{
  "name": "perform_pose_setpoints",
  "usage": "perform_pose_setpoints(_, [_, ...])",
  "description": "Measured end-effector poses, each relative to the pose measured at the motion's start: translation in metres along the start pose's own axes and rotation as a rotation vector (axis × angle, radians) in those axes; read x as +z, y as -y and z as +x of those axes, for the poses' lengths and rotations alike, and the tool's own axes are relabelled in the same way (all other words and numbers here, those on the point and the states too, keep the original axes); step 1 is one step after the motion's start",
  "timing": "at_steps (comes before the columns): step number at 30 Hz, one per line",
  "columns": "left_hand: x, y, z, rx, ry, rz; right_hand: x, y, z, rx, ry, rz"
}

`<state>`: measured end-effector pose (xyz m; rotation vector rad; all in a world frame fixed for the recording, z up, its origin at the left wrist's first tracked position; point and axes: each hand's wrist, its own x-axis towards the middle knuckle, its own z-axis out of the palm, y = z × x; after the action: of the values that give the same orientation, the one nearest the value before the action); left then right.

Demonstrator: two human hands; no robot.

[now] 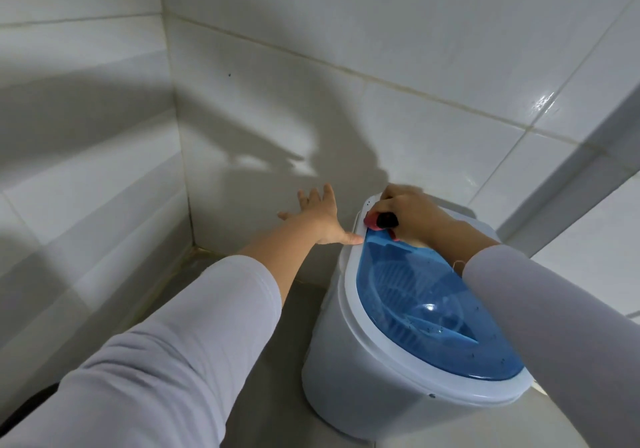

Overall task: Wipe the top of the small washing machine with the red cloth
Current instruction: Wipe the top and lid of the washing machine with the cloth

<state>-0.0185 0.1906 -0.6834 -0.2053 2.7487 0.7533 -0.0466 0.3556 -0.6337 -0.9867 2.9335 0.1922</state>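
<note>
The small white washing machine (367, 378) stands on the floor at the lower right, with a clear blue lid (426, 302) on top. My right hand (412, 214) presses the red cloth (375, 222) onto the far end of the top, at the white rim beyond the lid. Only a small part of the cloth shows under the fingers. My left hand (320, 217) is spread out to the left of the machine, fingers apart, its thumb touching the machine's left rim. It holds nothing.
White tiled walls (346, 67) meet in a corner right behind the machine. The grey floor (277, 361) runs to the left of it. A white ledge or frame (571, 177) slants along the right wall.
</note>
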Motion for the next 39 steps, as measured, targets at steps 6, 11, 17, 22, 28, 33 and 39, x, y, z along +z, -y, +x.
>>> perform_pose_setpoints(6, [-0.003, -0.005, 0.0, 0.001, 0.026, 0.094, 0.004, -0.001, 0.007, -0.029, -0.015, -0.039])
perform_pose_setpoints(11, [-0.006, -0.014, -0.003, 0.017, 0.027, 0.182, 0.005, -0.002, 0.015, -0.012, -0.023, -0.108])
perform_pose_setpoints(17, [-0.007, -0.019, -0.005, 0.03, 0.023, 0.231, 0.005, -0.003, 0.034, 0.022, -0.018, -0.174])
perform_pose_setpoints(22, [-0.007, -0.019, -0.005, 0.029, 0.026, 0.236, 0.002, -0.001, 0.045, 0.085, -0.003, -0.154])
perform_pose_setpoints(28, [-0.008, -0.018, -0.004, 0.015, 0.032, 0.241, 0.003, -0.008, 0.054, 0.19, -0.012, -0.158])
perform_pose_setpoints(33, [-0.008, -0.016, -0.004, 0.012, 0.035, 0.231, 0.006, -0.02, 0.054, 0.246, -0.062, -0.114])
perform_pose_setpoints(39, [-0.006, -0.016, -0.006, 0.026, 0.002, 0.237, -0.007, -0.04, 0.043, 0.274, -0.06, -0.064])
